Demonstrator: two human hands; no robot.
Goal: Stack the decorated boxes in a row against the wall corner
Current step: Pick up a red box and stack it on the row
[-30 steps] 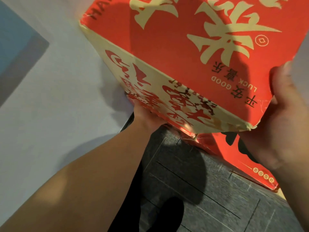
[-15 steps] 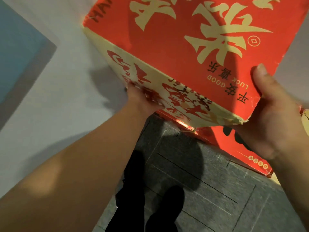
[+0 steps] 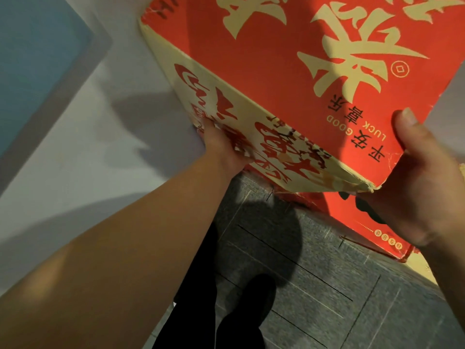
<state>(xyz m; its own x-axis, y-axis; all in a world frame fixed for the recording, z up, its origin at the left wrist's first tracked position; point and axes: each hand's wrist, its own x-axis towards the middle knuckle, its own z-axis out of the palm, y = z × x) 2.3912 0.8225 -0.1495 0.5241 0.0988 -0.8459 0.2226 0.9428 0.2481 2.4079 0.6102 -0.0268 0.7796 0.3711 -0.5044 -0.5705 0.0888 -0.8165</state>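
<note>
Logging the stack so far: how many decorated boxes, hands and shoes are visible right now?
Decorated boxes: 2 (held box, lower box)
Hands: 2 (left hand, right hand)
Shoes: 1 (black shoe)
Total: 5

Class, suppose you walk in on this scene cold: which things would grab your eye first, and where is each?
The big red box with cream characters fills the upper right, held by both hands. The left hand holds its cream side low down; the right hand grips its near corner, thumb on the red face. Below it, a second box, also red, stands on the grey floor.
</note>
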